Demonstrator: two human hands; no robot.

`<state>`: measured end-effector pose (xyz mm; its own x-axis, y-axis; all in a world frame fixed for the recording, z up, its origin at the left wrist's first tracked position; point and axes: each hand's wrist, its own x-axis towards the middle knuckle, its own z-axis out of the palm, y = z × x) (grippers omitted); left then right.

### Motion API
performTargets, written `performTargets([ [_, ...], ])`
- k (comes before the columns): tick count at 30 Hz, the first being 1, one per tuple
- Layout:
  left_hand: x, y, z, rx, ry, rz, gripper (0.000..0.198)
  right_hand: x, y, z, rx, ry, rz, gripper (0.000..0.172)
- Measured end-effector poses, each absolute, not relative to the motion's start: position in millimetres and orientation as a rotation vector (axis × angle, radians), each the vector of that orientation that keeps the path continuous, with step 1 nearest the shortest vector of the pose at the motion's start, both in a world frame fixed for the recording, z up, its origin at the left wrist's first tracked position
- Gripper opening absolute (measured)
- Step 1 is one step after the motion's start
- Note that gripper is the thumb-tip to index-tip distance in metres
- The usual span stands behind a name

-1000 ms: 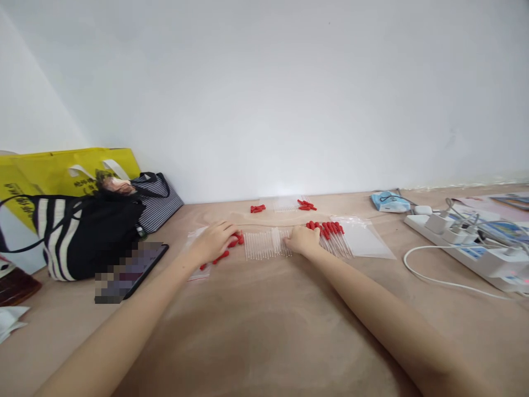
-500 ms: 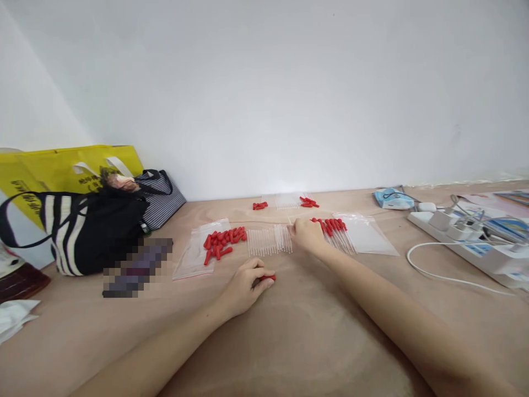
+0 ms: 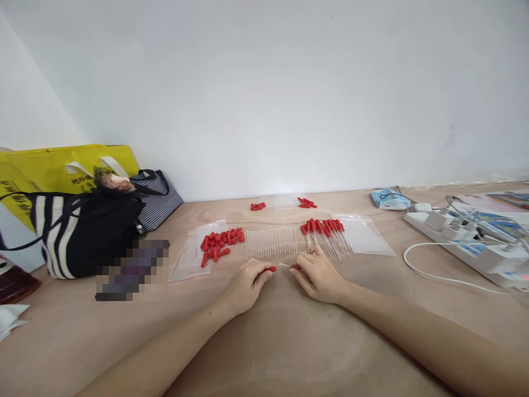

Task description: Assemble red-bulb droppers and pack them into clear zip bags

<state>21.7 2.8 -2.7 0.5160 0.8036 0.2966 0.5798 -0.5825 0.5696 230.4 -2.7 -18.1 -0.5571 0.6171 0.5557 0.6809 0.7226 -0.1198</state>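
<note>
Pinched a red bulb (image 3: 271,269) between thumb and fingers of the left hand (image 3: 244,282), low over the middle of the table (image 3: 248,353). Gripped a thin clear tube (image 3: 284,266) in the fingertips of the right hand (image 3: 317,277), end toward the bulb, just apart from it. Could not tell the tube's length within that grip. Risked, at a guess, dropping the tube through too light a pinch, or cracking it through pressing at a slant. Risked also scattering the row of clear tubes (image 3: 270,242) just beyond with a stray knuckle, or nudging the red-topped tubes (image 3: 324,231) near the right hand. Saw nothing between bulb and tube to stand in the way. Had a heap of red bulbs (image 3: 223,238) to the left, by a plastic bag (image 3: 190,259). Noticed farther out a black bag (image 3: 99,231) at left, a power strip (image 3: 454,242) and looping white cable (image 3: 438,281) at right, all well apart from the hands.
</note>
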Motion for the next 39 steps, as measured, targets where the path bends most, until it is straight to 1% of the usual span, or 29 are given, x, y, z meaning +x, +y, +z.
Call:
performTargets([
  [7, 25.2, 2.0, 1.1, 2.397, 1.124, 0.754, 0.017, 227.5, -4.2, -18.3, -0.971, -2.345, -0.199, 0.013],
  [12, 28.7, 2.6, 0.2, 2.264, 1.143, 0.784, 0.017, 226.7, -5.7, -19.1, -0.934, -2.345, -0.244, 0.016],
  [17, 30.8, 1.9, -2.4, 2.189, 1.131, 0.835, 0.017, 226.1, -6.5, -19.3, -0.893, -2.342, -0.205, 0.016],
  [22, 30.9, -2.1, -0.9, 2.337, 1.158, 0.795, 0.017, 229.7, -4.2, -15.7, -0.850, -2.427, -0.263, 0.019],
  [26, 32.3, -6.5, 2.1, 2.536, 1.081, 0.738, 0.016, 233.0, -3.2, -13.6, -0.802, -2.479, -0.329, 0.022],
  [35, 32.7, -9.3, -1.7, 2.736, 0.968, 0.797, 0.017, 229.8, -9.3, -15.7, -0.829, -2.426, -0.117, 0.018],
  [39, 32.8, -8.0, -3.2, 2.754, 0.926, 0.798, 0.017, 226.2, -9.7, -14.6, -0.819, -2.442, -0.032, 0.019],
])
